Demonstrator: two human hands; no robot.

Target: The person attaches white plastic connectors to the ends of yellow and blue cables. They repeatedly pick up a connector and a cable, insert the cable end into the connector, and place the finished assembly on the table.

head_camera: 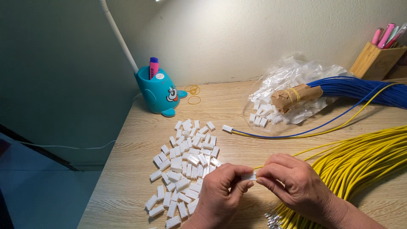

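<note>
My left hand [220,193] and my right hand [292,182] meet over the wooden desk [127,169], both pinching one small white plastic connector [249,175] between the fingertips. A thin yellow wire [305,151] runs from my right hand's fingers toward the right. Just left of my left hand lies a heap of several loose white connectors [186,165]. Under my right wrist spreads a thick bundle of yellow wires [369,157] with metal terminals at the near end.
A finished connector with one blue and one yellow wire [227,128] lies mid-desk. Behind it are a clear plastic bag of connectors [296,80], a blue wire bundle [360,89] wrapped in brown paper, a teal pen holder [160,91], rubber bands [193,94] and a wooden pen box [375,61].
</note>
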